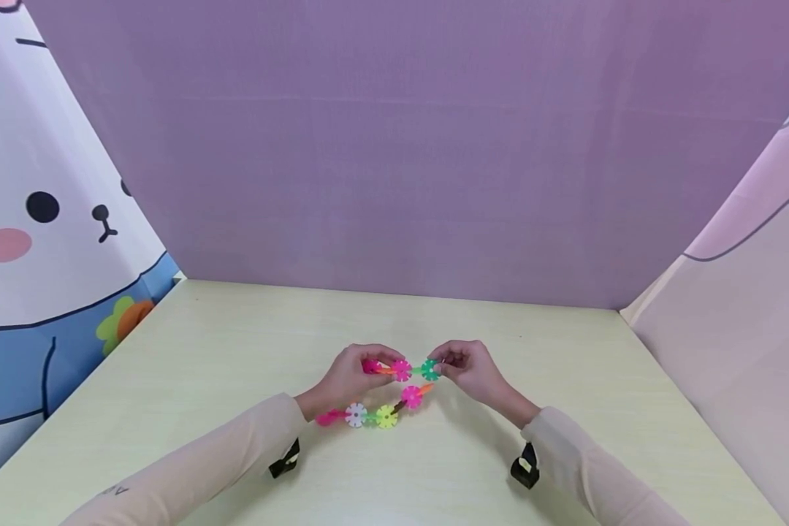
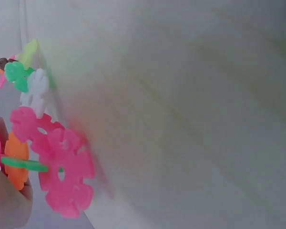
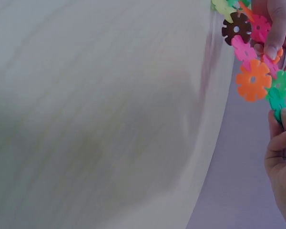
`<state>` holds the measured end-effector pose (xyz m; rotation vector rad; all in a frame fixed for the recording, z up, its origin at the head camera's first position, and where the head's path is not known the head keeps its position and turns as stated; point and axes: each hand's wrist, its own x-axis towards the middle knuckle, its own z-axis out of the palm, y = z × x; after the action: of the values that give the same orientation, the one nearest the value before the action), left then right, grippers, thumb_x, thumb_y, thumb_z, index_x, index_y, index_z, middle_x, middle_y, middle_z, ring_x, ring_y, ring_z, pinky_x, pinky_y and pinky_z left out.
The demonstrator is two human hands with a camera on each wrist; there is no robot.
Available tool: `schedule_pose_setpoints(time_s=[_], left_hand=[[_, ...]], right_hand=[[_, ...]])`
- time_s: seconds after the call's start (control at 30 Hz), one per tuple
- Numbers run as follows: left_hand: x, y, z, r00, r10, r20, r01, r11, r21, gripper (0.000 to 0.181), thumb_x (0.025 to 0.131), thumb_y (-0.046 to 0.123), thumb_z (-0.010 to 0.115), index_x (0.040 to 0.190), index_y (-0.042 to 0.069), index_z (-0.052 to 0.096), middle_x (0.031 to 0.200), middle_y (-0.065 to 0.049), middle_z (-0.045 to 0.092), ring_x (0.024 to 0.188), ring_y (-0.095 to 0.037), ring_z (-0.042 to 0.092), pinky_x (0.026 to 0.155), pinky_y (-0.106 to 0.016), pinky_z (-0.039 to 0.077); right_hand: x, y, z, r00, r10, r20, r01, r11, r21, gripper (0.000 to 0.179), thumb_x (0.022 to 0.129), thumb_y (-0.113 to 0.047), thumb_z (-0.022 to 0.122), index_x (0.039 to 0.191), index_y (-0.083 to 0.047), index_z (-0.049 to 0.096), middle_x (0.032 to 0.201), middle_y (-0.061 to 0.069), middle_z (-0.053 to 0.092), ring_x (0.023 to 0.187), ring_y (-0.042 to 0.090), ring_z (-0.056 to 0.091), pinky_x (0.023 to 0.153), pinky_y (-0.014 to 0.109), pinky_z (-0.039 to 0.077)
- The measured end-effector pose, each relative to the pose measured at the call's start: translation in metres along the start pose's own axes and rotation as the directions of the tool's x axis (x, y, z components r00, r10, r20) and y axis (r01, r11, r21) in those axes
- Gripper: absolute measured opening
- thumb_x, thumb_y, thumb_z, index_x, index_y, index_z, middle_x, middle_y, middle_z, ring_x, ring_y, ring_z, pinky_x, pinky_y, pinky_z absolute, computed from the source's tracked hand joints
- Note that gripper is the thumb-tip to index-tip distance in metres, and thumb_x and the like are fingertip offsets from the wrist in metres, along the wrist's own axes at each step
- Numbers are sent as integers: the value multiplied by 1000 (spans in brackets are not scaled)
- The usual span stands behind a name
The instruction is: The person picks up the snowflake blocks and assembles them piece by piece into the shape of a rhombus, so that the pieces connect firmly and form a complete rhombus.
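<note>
A chain of colourful slotted flower-shaped plastic discs bends in a loop between the two hands. Toward its upper end, my left hand (image 1: pixel 345 376) grips the chain by an orange disc (image 2: pixel 18 174), beside a pink disc (image 1: pixel 402 370). My right hand (image 1: pixel 476 374) pinches the teal disc (image 1: pixel 429 370) at that end between thumb and fingers. Lower down hang a white disc (image 1: pixel 356 415), a yellow disc (image 1: pixel 386 416) and another pink disc (image 1: pixel 412 397). The other end finishes in an orange disc (image 3: pixel 253 80), close to the teal one. A brown disc (image 3: pixel 237 29) shows in the right wrist view.
Under the hands lies a pale wooden tabletop (image 1: pixel 237 329). A purple panel (image 1: pixel 401 161) closes off the back, with a cartoon-printed cloth (image 1: pixel 59 277) at the left and a pink-white one (image 1: pixel 736 314) at the right. Black wrist cameras sit below both sleeves.
</note>
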<state>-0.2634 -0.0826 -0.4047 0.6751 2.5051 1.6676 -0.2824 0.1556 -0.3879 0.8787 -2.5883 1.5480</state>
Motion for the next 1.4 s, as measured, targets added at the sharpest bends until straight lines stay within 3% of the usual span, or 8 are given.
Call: schedule_pose_setpoints(time_s=[0.13, 0.27, 0.5, 0.63, 0.87, 1.1, 1.4], left_hand=[[-5, 13, -1, 1000, 6, 2, -6, 1000, -7, 27, 81, 3, 66, 107, 11, 65, 101, -7, 67, 84, -21, 64, 67, -20, 52], [-8, 20, -3, 1000, 5, 1, -5, 1000, -2, 27, 81, 3, 66, 107, 9, 65, 101, -9, 67, 84, -20, 63, 67, -20, 52], [1, -4, -2, 1000, -19, -8, 19, 1000, -8, 27, 80, 15, 70, 106, 21, 66, 101, 1, 65, 84, -11, 62, 69, -21, 52], [2, -6, -2, 999, -26, -22, 25, 1000, -10, 28, 79, 15, 71, 105, 23, 66, 103, 2, 65, 88, -13, 62, 70, -21, 53], [-9, 21, -6, 998, -21, -53, 20, 1000, -4, 29, 79, 4, 68, 108, 9, 65, 103, -7, 66, 92, -20, 61, 69, -19, 52], [-12, 27, -6, 998, -20, -56, 19, 1000, -16, 29, 79, 3, 68, 107, 7, 65, 102, -8, 66, 89, -20, 62, 69, -19, 52], [-11, 26, -8, 998, -14, -55, 13, 1000, -12, 30, 80, 5, 68, 109, 8, 64, 104, -9, 66, 91, -21, 62, 70, -18, 52]], right_hand=[[1, 2, 2, 1000, -9, -5, 9, 1000, -10, 12, 80, 7, 62, 91, 2, 67, 83, 17, 67, 62, 18, 56, 52, 18, 45], [3, 2, 2, 1000, -9, 9, 9, 1000, -7, 13, 81, 8, 61, 92, 4, 66, 84, 20, 67, 60, 11, 54, 52, 17, 45], [4, 6, 1, 999, 26, 22, -26, 1000, -3, 16, 83, 4, 60, 99, 4, 63, 89, 21, 66, 72, 19, 60, 59, 22, 51], [-1, 10, 1, 998, 52, 28, -52, 998, 20, 20, 83, -2, 63, 102, 2, 62, 93, 18, 66, 84, 24, 63, 66, 21, 53], [-11, 13, 4, 988, 126, 85, -136, 983, 120, 26, 82, -4, 64, 106, 5, 58, 101, 23, 63, 93, 32, 61, 72, 21, 52], [-19, 10, 12, 975, 198, 102, -213, 963, 167, 31, 83, -9, 65, 108, 7, 56, 106, 24, 61, 92, 27, 62, 71, 27, 53], [-22, 7, 22, 969, 231, 89, -247, 935, 256, 32, 83, -7, 65, 108, 9, 54, 104, 25, 61, 84, 14, 61, 69, 22, 53]])
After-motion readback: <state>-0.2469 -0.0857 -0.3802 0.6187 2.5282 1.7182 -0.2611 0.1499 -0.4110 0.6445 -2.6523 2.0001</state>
